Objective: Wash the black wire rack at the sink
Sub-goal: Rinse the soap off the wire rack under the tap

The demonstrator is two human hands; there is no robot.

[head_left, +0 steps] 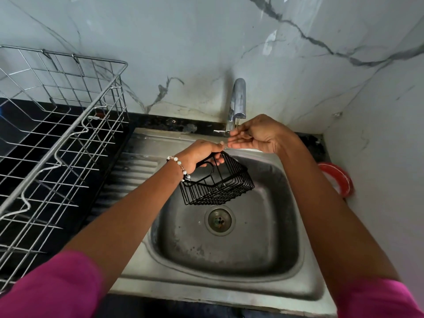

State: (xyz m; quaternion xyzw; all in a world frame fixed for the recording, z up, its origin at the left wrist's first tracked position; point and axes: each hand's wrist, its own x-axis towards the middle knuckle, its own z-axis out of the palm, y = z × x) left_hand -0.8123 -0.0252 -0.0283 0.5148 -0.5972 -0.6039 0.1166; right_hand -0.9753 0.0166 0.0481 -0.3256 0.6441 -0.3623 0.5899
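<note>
A small black wire rack [218, 183] hangs tilted over the steel sink [229, 260], above the drain [219, 220]. My left hand [202, 154], with a bead bracelet at the wrist, grips the rack by its top edge. My right hand [257, 136] is just under the spout of the chrome tap [237, 102], fingers spread and pointing left, holding nothing. No water stream is visible from the tap.
A large silver wire dish rack [57, 138] stands on the black counter at the left, next to the ribbed draining board [135, 166]. A red round object [337, 180] lies at the right by the marble wall.
</note>
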